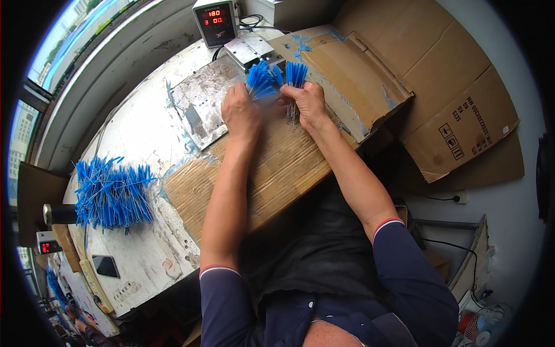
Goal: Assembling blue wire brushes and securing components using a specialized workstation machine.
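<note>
Near the far edge of a cardboard sheet [272, 173], my two hands work close together. My left hand [239, 113] is closed around a fanned bunch of thin wires with blue sleeves [261, 80]. In my right hand [308, 103], thumb and fingers pinch a second, more upright bunch of blue-sleeved wires [296, 74], its bare metal ends hanging below. Motion smears the space between the hands, so the left fingertips are unclear. A large heap of the same blue-sleeved wires [113, 194] lies on the white table [144, 243] at the left.
Beyond my hands stand a small metal fixture [248, 51] and a box with a red digital display [215, 23]. Cardboard boxes [462, 115] crowd the right. A phone [106, 266] and a power strip [95, 283] lie front left; another person's hand [81, 325] shows lower left.
</note>
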Available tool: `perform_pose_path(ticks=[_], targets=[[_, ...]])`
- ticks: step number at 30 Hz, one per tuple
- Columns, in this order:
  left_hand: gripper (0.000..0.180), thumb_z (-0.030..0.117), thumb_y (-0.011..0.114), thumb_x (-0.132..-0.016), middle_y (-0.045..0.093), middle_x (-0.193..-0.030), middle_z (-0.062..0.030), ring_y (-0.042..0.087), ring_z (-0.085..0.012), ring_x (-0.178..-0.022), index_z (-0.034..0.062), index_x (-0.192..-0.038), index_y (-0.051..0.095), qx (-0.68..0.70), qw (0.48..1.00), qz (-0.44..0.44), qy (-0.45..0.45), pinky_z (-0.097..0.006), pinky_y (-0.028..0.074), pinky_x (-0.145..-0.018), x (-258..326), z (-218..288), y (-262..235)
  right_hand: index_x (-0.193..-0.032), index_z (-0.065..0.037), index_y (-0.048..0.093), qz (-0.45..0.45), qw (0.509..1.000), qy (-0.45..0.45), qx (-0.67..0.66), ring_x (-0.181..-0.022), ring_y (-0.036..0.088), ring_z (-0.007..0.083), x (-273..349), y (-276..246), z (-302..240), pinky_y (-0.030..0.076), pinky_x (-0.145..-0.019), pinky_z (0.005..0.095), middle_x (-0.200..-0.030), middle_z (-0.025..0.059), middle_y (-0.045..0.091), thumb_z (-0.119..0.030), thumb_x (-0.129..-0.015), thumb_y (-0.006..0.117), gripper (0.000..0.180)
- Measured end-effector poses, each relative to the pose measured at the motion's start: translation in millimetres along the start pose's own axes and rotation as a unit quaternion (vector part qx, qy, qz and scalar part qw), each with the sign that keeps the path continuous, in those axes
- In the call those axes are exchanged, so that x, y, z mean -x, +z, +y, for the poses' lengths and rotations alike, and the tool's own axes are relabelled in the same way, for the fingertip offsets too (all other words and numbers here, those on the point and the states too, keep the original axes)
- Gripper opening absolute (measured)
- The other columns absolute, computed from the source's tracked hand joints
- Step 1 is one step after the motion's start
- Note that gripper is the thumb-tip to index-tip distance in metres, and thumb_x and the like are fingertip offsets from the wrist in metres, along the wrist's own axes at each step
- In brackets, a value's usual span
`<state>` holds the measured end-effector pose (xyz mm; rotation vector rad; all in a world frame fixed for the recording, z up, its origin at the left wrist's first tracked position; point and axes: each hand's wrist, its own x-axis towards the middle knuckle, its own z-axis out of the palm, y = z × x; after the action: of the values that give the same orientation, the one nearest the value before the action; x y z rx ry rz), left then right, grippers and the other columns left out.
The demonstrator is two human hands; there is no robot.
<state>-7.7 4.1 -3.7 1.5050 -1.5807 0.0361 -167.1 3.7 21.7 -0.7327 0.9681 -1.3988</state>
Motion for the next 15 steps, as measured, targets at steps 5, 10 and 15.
perform_pose_path(ticks=[5,10,15], targets=[[0.009,0.004,0.06,-0.085,0.064,-0.093,-0.0192,0.064,-0.0419,-0.087,0.0024,-0.094,0.059,-0.029,0.999,-0.01,-0.014,-0.05,0.049,-0.078,0,1,0,-0.086,0.001,0.062,-0.026,0.995,0.026,0.089,-0.054,0.066,0.0202,4,-2,-3,0.059,-0.046,0.0338,-0.073,0.0109,0.065,-0.008,-0.087,0.066,0.01],[0.01,0.007,0.064,-0.092,0.069,-0.086,-0.0163,0.068,-0.035,-0.077,0.0052,-0.102,0.063,0.127,0.988,0.066,-0.06,-0.044,0.052,-0.07,-1,1,1,-0.087,0.001,0.062,-0.055,0.993,0.023,0.1,-0.054,0.066,0.0182,17,11,-4,0.057,-0.045,0.0329,-0.072,0.0107,0.066,-0.006,-0.088,0.066,0.008],[0.02,0.016,0.071,-0.096,0.074,-0.082,-0.0111,0.069,-0.0189,-0.07,0.0059,-0.112,0.067,0.263,0.958,0.015,-0.117,-0.032,0.053,-0.064,-1,-4,9,-0.09,-0.001,0.066,-0.129,0.984,-0.019,0.124,-0.058,0.066,0.0154,12,15,11,0.056,-0.05,0.0287,-0.074,0.007,0.069,-0.006,-0.092,0.065,0.005]])
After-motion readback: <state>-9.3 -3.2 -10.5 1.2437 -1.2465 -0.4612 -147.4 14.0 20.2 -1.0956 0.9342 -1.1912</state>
